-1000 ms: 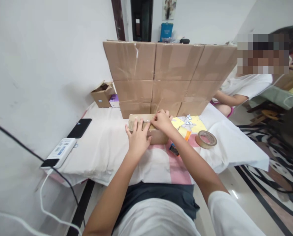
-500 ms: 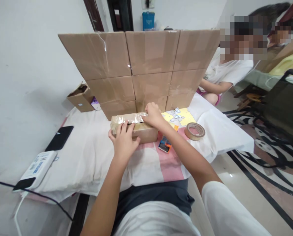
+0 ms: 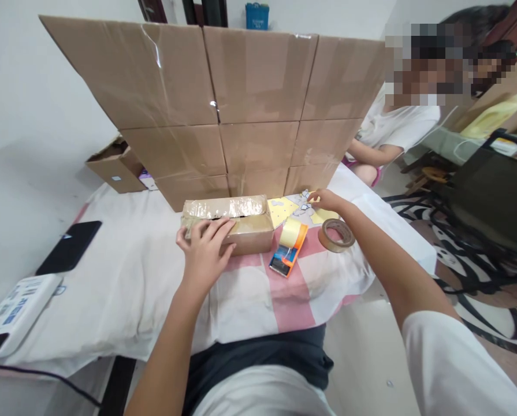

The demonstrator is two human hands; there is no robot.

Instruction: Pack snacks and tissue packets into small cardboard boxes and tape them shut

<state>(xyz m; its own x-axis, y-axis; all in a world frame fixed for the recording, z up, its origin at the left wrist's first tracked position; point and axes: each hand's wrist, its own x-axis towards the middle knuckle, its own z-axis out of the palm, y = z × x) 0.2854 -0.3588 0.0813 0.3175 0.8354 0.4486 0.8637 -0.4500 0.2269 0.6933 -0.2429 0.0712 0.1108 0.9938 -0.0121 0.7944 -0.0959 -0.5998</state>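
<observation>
A small cardboard box (image 3: 249, 231) lies in front of me, with shiny clear tape along its top and a narrow dark gap at the seam. My left hand (image 3: 204, 245) grips its left end, fingers spread over the top and thumb against the front side. To the right, my right hand (image 3: 327, 199) hovers with nothing in it, its fingers bent and apart. Just below that hand stands a roll of brown packing tape (image 3: 336, 235), apparently not touched. Between box and roll is a pale yellow roll in an orange-and-blue package (image 3: 288, 248).
A large wall of joined cardboard panels (image 3: 258, 110) stands behind the box. An open carton (image 3: 119, 167) is at the back left. A black phone-like slab (image 3: 70, 247) and a white power strip (image 3: 18, 312) lie left. Another person (image 3: 397, 127) sits at right.
My right hand has left the box's top and moved right, over the cloth beside the tape roll. My left hand stays on the box. The view has shifted slightly.
</observation>
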